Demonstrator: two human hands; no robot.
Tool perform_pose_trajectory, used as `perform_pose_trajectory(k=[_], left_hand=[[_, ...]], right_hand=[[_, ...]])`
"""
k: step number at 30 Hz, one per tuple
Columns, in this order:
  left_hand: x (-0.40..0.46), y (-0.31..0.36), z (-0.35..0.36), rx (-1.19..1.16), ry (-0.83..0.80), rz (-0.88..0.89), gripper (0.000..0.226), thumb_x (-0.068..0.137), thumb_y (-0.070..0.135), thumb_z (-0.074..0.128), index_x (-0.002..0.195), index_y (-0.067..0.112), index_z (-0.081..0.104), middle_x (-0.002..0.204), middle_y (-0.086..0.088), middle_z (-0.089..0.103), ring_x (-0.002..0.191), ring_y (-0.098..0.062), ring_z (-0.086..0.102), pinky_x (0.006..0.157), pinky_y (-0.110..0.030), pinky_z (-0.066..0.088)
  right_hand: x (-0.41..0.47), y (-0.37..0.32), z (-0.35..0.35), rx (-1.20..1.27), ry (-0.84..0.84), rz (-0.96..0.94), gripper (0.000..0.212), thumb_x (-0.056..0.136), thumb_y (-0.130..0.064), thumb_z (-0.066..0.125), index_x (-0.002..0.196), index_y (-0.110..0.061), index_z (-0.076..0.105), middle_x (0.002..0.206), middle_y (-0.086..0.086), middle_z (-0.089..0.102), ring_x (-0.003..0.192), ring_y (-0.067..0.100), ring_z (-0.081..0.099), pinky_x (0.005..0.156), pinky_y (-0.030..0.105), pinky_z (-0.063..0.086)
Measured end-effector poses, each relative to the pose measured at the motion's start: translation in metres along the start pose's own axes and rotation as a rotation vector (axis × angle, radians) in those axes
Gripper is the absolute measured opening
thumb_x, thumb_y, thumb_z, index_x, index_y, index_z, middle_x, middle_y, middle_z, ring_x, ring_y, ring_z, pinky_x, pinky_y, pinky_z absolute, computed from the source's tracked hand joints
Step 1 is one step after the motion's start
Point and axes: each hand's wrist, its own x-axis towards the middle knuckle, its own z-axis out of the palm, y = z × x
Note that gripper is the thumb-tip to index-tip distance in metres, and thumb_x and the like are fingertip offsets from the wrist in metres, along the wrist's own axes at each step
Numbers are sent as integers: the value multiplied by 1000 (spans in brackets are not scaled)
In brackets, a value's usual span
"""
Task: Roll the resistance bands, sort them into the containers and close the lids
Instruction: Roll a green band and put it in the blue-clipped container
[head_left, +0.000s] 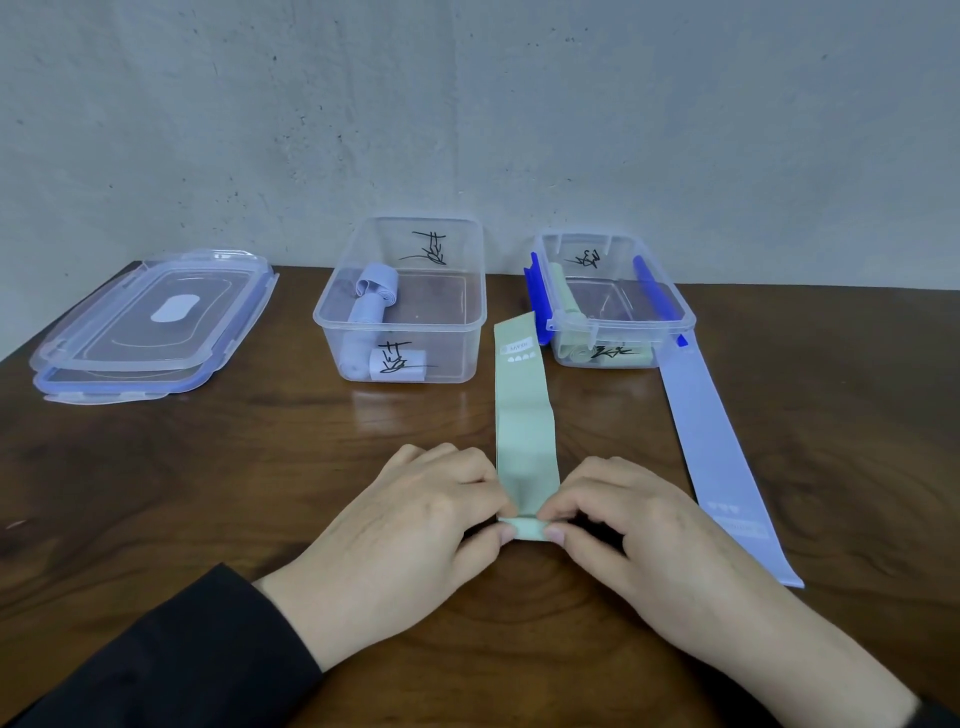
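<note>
Both hands share the grip on the near end of the green band (525, 415): the left hand (415, 525) and the right hand (631, 535) each pinch the small rolled-over end between thumb and curled fingers, the thumb tips almost meeting across the little roll. From that roll the band runs flat along the dark wooden tabletop (208, 493) straight away from the person, its far end with a small white label lying in the gap between the two open containers. To its right a lilac band (719, 457) lies flat and unrolled, stretching from beside the right container toward the near right; the right hand is just beside it. At the back, near the wall (467, 104), stands the left container (400, 306), clear plastic, marked with black handwriting, holding rolled lilac bands and a white tag against its front wall. The right container (613, 306), also clear and marked in black, has blue clips at its sides and holds pale green rolls; one shows through its front wall. Well apart, at the far left of the tabletop, two clear lids (150, 322) with blue edging lie stacked one on the other. Black sleeves (171, 660) cover the forearms, most plainly on the left.
</note>
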Motion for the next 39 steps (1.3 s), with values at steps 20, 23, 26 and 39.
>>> perform_pose_trajectory(k=[20,23,26,39], left_hand=[[0,0,0,7,10,-16,30,93,52,41,98,38,67,93,21,52,86,-1,47,83,-24,39],[0,0,-1,1,7,-25,30,93,53,41,101,39,67,94,22,51,86,-1,46,83,-24,39],[0,-1,0,-8,1,-39,29,88,56,45,104,39,62,97,23,52,89,0,46,83,-24,39],[2,-2,0,-1,16,-40,31,91,53,41,102,37,66,95,22,51,86,0,46,83,-25,40]], right_hand=[[0,0,1,-12,-16,23,11,90,-45,64,100,-42,62,99,-25,52,101,3,50,82,20,45],[1,0,3,-21,2,24,9,90,-43,65,98,-41,63,99,-25,52,101,4,51,81,20,46],[0,-1,4,-26,9,26,11,93,-45,59,101,-40,64,101,-25,51,102,3,51,82,20,46],[2,-2,3,-35,5,68,12,90,-44,64,102,-42,62,103,-27,50,106,1,47,81,15,43]])
